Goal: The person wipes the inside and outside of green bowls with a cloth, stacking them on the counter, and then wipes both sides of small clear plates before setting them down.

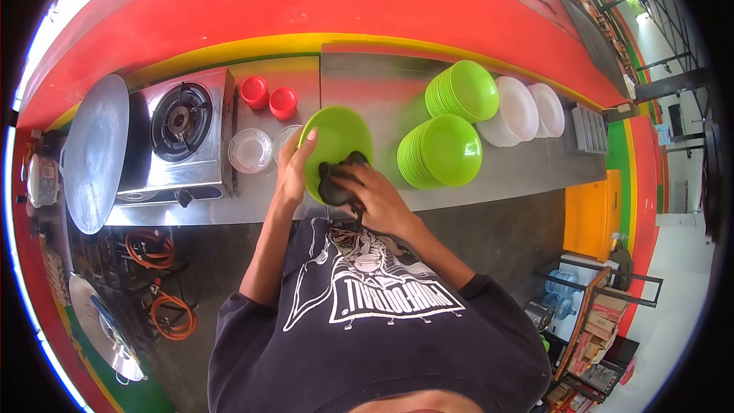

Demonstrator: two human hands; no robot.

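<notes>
A green bowl (pixel 338 131) is tilted up in front of my chest, over the edge of the metal counter. My left hand (pixel 290 172) grips its left rim, thumb on the inside and the other fingers behind. Inside the lower right part of the bowl, my right hand (pixel 382 203) presses a dark cloth (pixel 333 186) against the surface, with its fingers bent over the fabric. Just behind my left hand lies a clear glass dish (pixel 284 140), partly covered by the hand and bowl. Another clear dish (pixel 250 151) sits to its left.
Two stacks of green bowls (pixel 451 151) stand to the right, with white bowls (pixel 508 112) beyond them. Two red cups (pixel 254 92) are at the back left, beside a gas stove (pixel 182 172). A large wok (pixel 96 154) stands at far left. A red wall (pixel 367 0) borders the counter.
</notes>
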